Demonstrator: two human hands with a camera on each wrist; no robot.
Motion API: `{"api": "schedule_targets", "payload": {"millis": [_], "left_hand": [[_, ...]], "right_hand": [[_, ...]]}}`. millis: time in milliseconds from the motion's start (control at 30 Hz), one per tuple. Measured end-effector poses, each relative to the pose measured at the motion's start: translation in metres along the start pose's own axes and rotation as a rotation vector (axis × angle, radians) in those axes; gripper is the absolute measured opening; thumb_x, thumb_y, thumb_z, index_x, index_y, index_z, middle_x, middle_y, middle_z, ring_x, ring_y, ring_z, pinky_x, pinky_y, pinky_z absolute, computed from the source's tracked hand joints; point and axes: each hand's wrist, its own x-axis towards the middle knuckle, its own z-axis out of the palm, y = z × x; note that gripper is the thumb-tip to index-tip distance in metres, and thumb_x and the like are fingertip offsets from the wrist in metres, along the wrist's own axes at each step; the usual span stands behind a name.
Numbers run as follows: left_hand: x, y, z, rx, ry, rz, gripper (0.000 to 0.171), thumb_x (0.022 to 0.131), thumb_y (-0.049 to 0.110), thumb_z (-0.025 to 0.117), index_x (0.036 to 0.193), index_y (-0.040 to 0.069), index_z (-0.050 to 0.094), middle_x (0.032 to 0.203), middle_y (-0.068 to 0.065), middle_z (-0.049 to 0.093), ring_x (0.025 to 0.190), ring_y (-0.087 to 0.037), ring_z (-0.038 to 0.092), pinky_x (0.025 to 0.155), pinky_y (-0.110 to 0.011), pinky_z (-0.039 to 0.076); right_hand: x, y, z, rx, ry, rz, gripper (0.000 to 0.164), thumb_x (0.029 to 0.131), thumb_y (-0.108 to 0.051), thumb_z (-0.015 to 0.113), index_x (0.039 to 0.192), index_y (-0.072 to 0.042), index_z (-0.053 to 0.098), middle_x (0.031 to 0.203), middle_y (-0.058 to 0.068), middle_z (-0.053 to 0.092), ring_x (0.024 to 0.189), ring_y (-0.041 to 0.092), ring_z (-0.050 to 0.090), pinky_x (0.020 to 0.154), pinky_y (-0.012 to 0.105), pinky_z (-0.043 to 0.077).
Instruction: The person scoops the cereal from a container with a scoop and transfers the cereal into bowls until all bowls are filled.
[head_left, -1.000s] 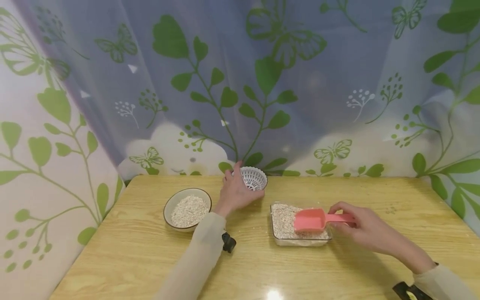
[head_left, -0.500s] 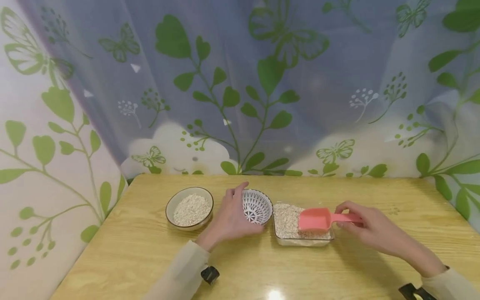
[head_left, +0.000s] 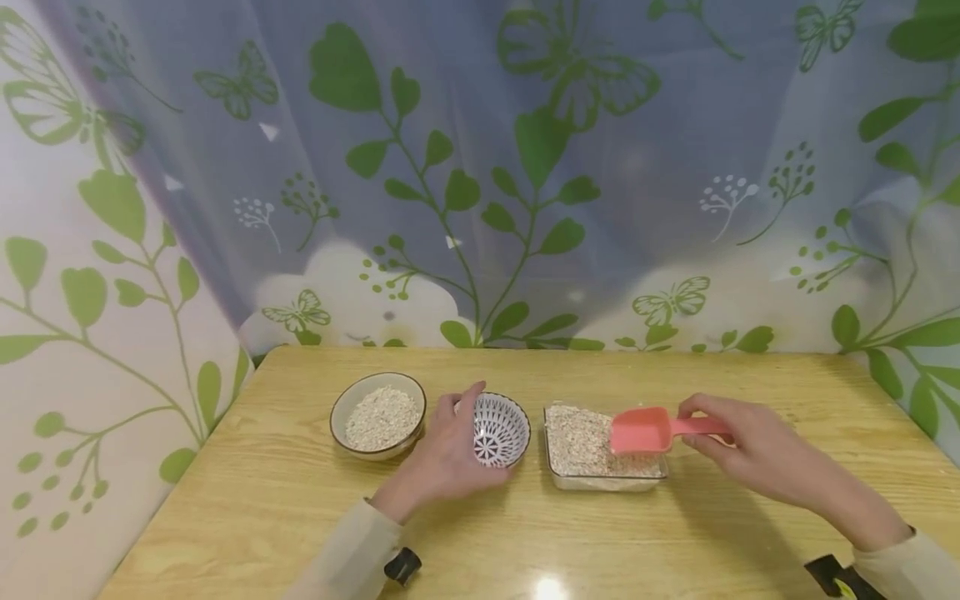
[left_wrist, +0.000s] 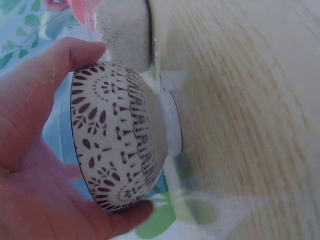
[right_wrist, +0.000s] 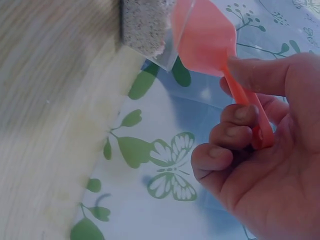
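Observation:
My left hand (head_left: 450, 454) grips a small bowl (head_left: 501, 429) with a dark pattern on white, thumb on one side of the rim and fingers on the other. In the left wrist view the patterned bowl (left_wrist: 117, 137) has its foot at or just above the table; I cannot tell which. The right hand (head_left: 765, 454) holds a pink scoop (head_left: 641, 431) by its handle, fingers curled round it in the right wrist view (right_wrist: 250, 107). That scoop is over the right part of a clear rectangular container (head_left: 607, 483) of oat flakes (head_left: 577, 437).
To the left of the left hand stands a wider bowl (head_left: 337, 429) with a dark rim, holding pale oat flakes (head_left: 384, 417). Everything is on a wooden table (head_left: 262, 517). A curtain (head_left: 480, 208) printed with leaves and butterflies hangs along its back edge.
My left hand has brought the patterned bowl from the table's back edge toward me, lately a little left, beside the container. The right hand and scoop have shifted slightly right and up.

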Motion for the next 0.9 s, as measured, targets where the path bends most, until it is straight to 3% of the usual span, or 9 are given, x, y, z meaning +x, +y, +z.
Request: {"api": "schedule_targets", "payload": {"millis": [133,233,333,433,533,733,900], "left_hand": [[-0.001,0.009,-0.003,0.068,0.055,0.193,0.112,0.071,0.043,0.088,0.16,0.016,0.027,0.158,-0.022,0.032,0.145,-0.044,0.036,0.11,-0.064,0.045],[-0.002,0.023,-0.005,0.045,0.058,0.267,0.108,0.076,0.046,0.086,0.161,0.02,0.025,0.16,-0.016,0.033,0.146,-0.037,0.037,0.113,-0.061,0.044],[-0.002,0.038,-0.008,0.007,0.002,0.267,0.11,0.078,0.05,0.084,0.164,0.026,0.02,0.161,-0.011,0.034,0.145,-0.031,0.04,0.11,-0.054,0.048],[0.004,0.048,-0.008,0.053,-0.08,0.269,0.118,0.076,0.054,0.085,0.165,0.027,0.013,0.163,-0.011,0.033,0.149,-0.03,0.036,0.111,-0.052,0.049],[0.012,0.054,-0.004,0.128,-0.143,0.288,0.125,0.073,0.055,0.088,0.166,0.023,0.011,0.164,-0.012,0.032,0.153,-0.032,0.031,0.116,-0.052,0.044],[0.026,0.058,0.009,0.195,-0.212,0.276,0.126,0.07,0.055,0.09,0.166,0.023,0.014,0.164,-0.012,0.037,0.152,-0.03,0.036,0.121,-0.051,0.038],[0.031,0.059,0.013,0.195,-0.247,0.264,0.126,0.071,0.055,0.09,0.166,0.026,0.013,0.164,-0.012,0.038,0.15,-0.03,0.039,0.122,-0.05,0.036]], "right_hand": [[0.002,0.0,-0.004,-0.029,-0.011,-0.016,0.021,0.092,-0.013,0.076,0.109,-0.021,0.067,0.1,-0.006,0.073,0.066,-0.003,0.045,0.056,0.021,0.038],[0.005,-0.002,-0.007,-0.041,-0.026,-0.059,0.02,0.091,-0.013,0.076,0.107,-0.022,0.067,0.095,-0.01,0.07,0.066,-0.004,0.044,0.056,0.02,0.037],[0.01,-0.007,-0.012,-0.071,-0.023,-0.116,0.02,0.089,-0.012,0.077,0.104,-0.022,0.067,0.091,-0.012,0.071,0.066,-0.006,0.048,0.057,0.02,0.04],[0.015,-0.014,-0.017,-0.08,-0.032,-0.122,0.019,0.09,-0.014,0.077,0.104,-0.023,0.067,0.089,-0.013,0.071,0.066,-0.005,0.05,0.058,0.021,0.041],[0.019,-0.022,-0.015,-0.012,-0.064,-0.086,0.017,0.094,-0.017,0.074,0.108,-0.024,0.067,0.088,-0.013,0.069,0.065,-0.003,0.05,0.058,0.021,0.041],[0.027,-0.027,0.012,0.119,-0.07,-0.105,0.018,0.095,-0.017,0.072,0.112,-0.023,0.067,0.102,-0.006,0.073,0.074,-0.002,0.056,0.062,0.022,0.048],[0.027,-0.022,0.028,0.129,-0.027,-0.173,0.02,0.091,-0.011,0.076,0.108,-0.021,0.07,0.104,-0.005,0.076,0.087,0.006,0.07,0.068,0.025,0.057]]}}
